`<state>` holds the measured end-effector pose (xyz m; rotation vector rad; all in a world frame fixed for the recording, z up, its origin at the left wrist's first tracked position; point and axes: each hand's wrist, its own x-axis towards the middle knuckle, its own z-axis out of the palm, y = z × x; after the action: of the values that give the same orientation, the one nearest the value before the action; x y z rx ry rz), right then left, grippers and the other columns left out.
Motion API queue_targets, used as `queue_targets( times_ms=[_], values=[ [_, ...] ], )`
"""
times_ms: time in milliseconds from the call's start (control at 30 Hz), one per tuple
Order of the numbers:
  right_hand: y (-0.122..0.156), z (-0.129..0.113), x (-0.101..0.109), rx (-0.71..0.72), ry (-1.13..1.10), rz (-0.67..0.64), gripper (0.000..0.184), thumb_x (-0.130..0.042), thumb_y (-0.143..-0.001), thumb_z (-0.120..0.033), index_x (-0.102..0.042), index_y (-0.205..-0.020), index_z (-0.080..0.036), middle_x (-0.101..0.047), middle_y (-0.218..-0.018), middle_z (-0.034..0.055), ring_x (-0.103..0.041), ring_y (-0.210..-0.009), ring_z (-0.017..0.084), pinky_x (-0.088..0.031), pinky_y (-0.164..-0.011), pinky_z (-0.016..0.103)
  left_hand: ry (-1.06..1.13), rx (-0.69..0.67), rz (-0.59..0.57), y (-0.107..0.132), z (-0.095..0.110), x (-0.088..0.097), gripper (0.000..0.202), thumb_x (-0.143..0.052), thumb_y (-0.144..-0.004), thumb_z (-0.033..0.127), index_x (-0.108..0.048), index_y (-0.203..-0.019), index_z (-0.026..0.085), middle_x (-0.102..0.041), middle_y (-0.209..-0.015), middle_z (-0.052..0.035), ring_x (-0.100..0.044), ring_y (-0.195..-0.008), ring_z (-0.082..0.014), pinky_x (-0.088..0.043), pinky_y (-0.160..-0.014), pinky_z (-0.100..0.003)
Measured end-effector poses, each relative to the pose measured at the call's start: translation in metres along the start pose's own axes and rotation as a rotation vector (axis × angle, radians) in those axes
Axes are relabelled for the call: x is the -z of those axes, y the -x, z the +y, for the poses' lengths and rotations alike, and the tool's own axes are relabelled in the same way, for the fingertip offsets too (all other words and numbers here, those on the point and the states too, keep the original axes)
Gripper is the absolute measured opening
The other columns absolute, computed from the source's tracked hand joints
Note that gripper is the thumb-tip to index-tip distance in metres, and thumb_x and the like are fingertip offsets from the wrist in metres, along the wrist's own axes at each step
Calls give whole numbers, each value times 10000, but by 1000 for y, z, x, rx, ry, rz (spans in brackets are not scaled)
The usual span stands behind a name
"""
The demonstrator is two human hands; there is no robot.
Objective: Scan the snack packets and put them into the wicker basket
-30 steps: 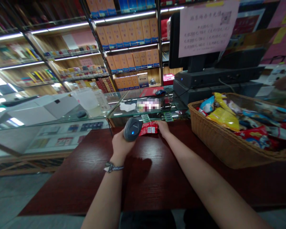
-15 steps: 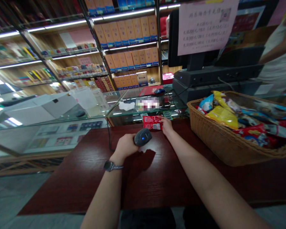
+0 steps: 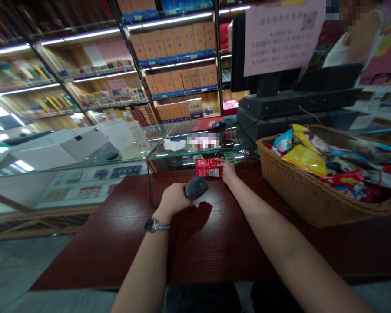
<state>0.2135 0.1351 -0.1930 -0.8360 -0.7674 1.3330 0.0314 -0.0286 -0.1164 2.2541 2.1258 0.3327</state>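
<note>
Packet, red and shiny, is up by the far edge of the table, its right end caught in the fingers of the right hand. They are closed on that end, and the rest of it juts out to their left, with a pale printed patch facing the person. I can't tell from here whether its underside touches the wood. The left hand is wrapped round a dark scanner, though most of its fingers are hidden from me. The scanner's rounded head is near the packet but apart from it, on the person's side. Off to the right, beyond the right forearm, a wicker basket holds colourful snack bags.
</note>
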Motion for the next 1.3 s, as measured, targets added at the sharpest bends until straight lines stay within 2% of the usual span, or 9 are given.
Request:
queue_targets(
  times_ms=[233, 367, 467, 567, 633, 767, 1000, 1167, 1300],
  values=[
    [5, -44, -27, 155, 206, -134, 394, -483, -569, -98, -780, -824, -143, -718, -685, 6, -584, -590, 126, -490, -622, 247, 0, 34, 10, -1, 1, 0, 282, -621, -752, 329, -762, -977, 235, -785, -908, -105, -734, -874, -286, -489, -705, -281],
    [21, -115, -30, 656, 502, -135, 445, -447, -676, -99, -772, -972, -167, -746, -935, 38, -662, -854, 177, -519, -835, 325, -5, 35, 13, -1, 1, -1, 291, -608, -746, 301, -761, -985, 235, -785, -906, -105, -730, -891, -297, -483, -709, -294],
    [46, -181, -9, 1081, 741, 123, 483, -400, -750, -60, -729, -1073, -204, -691, -1138, 56, -607, -1118, 207, -450, -1009, 411, 0, 27, 14, 0, 2, -1, 274, -602, -751, 305, -763, -959, 228, -784, -901, -108, -729, -897, -301, -478, -705, -296],
    [73, -235, 22, 1266, 928, 546, 534, -334, -788, -22, -652, -1179, -198, -610, -1235, 106, -535, -1233, 247, -383, -1056, 504, 10, 19, 12, 0, 4, 1, 267, -601, -748, 300, -760, -951, 233, -784, -900, -101, -731, -892, -301, -474, -690, -293],
    [86, -256, 40, 1212, 990, 825, 528, -331, -808, -26, -599, -1246, -148, -551, -1301, 172, -483, -1287, 277, -325, -1076, 534, 16, 19, 11, 1, 6, 2, 275, -614, -731, 280, -759, -960, 236, -786, -903, -96, -731, -895, -295, -476, -694, -285],
    [94, -266, 59, 668, 1132, 1097, 572, -566, -833, -240, -501, -1337, 22, -388, -1437, 317, -320, -1382, 420, -206, -1091, 624, 30, 25, 15, 1, 9, 3, 286, -637, -703, 254, -764, -958, 233, -788, -895, -91, -731, -892, -277, -485, -711, -266],
    [78, -249, 57, 374, 1441, 607, 643, -710, -710, -528, -637, -1126, -43, -456, -1368, 310, -280, -1368, 494, -222, -1023, 718, 72, 5, 70, 1, 4, 2, 253, -636, -681, 242, -773, -893, 222, -785, -825, -93, -739, -827, -285, -478, -657, -266],
    [89, -248, 27, 932, 1251, 393, 207, -580, -842, -354, -664, -932, -188, -616, -1127, 135, -522, -1188, 319, -391, -1020, 574, 126, -31, 181, 0, -3, 0, 253, -609, -723, 296, -764, -906, 216, -781, -815, -98, -739, -808, -309, -477, -644, -296],
    [86, -213, -9, 1162, 1320, -17, 79, -628, -777, -239, -644, -703, -216, -522, -1373, 39, -332, -1395, 325, -216, -1158, 596, 215, -65, 305, 2, -11, -1, 312, -611, -737, 308, -737, -989, 175, -777, -849, -84, -734, -802, -262, -502, -679, -273]
  ],
)
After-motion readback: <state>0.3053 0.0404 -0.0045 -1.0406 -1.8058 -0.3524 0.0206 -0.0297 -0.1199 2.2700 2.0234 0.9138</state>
